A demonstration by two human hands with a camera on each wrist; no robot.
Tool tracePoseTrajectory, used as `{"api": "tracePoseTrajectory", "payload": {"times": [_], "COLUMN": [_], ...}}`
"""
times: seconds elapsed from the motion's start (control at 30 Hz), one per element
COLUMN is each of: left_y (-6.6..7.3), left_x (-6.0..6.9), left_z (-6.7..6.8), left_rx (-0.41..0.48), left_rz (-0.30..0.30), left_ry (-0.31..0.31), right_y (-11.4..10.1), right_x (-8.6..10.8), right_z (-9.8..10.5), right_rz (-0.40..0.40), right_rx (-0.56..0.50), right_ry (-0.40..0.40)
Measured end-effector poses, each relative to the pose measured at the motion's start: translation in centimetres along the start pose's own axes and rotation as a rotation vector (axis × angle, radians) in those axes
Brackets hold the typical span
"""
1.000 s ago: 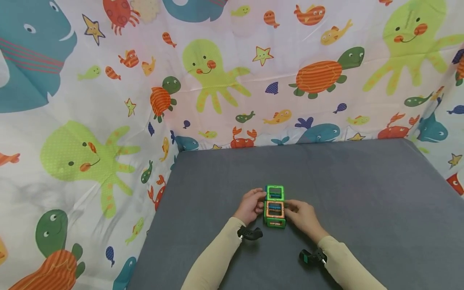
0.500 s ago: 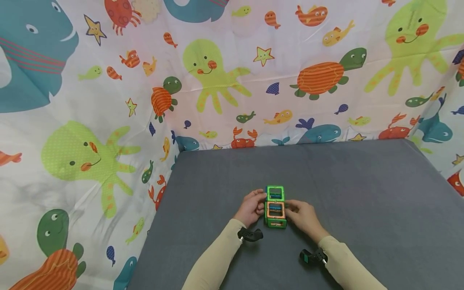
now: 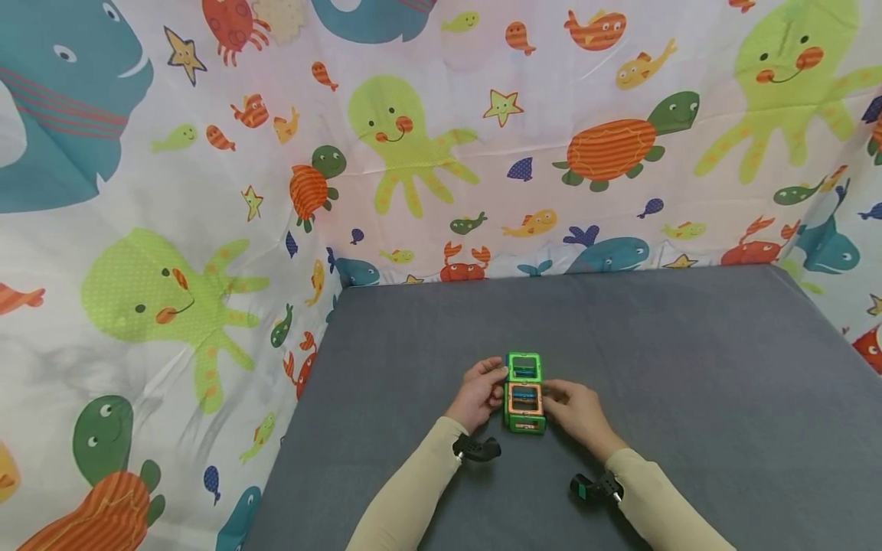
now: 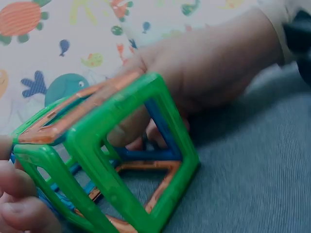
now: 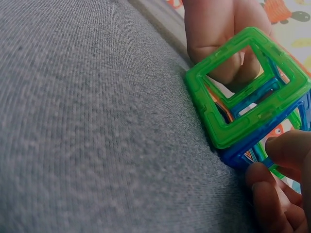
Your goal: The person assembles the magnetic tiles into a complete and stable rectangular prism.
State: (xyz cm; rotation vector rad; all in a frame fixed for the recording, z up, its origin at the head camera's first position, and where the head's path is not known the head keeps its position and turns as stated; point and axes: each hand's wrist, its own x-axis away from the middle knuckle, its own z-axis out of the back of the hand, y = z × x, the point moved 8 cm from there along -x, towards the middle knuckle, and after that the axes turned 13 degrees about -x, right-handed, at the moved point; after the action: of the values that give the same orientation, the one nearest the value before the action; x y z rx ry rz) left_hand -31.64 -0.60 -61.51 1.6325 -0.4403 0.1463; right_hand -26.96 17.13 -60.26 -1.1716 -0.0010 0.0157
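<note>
Between my hands on the dark grey surface stands a block of magnetic tiles, open square frames joined like two cubes in a row. The nearer cube has an orange top and a green front; the farther one has a green top. My left hand grips its left side, curled fingers against the frames in the left wrist view. On the right side, my right hand holds the near cube; thumb and fingers pinch by a blue side tile in the right wrist view. Some fingertips are hidden behind the frames.
The grey surface stretches out around the block. A white curtain printed with sea animals rises at the back and sides. Black camera mounts sit on both wrists.
</note>
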Motion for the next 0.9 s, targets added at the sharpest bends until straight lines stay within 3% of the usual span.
{"api": "tracePoseTrajectory", "payload": {"times": [0.2,0.5,0.67,0.9], "left_y": [0.1,-0.1,-0.1,-0.5], "left_x": [0.5,2.1,3.0,4.7], "left_z": [0.8,2.2,3.0,3.1], "left_rx": [-0.124,-0.222,-0.304,-0.411], "left_rz": [-0.040,-0.095,-0.160,-0.217], "left_ry": [0.077,0.097,0.073,0.007], "right_y": [0.0,0.1,0.2,0.1], "right_x": [-0.1,0.0,0.3,1.6], "right_z": [0.2,0.2,0.2,0.7], "right_rz": [0.013,0.019,0.033,0.051], "right_rx": [0.007,0.001,-0.006,-0.080], "right_ry": [0.004,-0.008,-0.044,-0.074]}}
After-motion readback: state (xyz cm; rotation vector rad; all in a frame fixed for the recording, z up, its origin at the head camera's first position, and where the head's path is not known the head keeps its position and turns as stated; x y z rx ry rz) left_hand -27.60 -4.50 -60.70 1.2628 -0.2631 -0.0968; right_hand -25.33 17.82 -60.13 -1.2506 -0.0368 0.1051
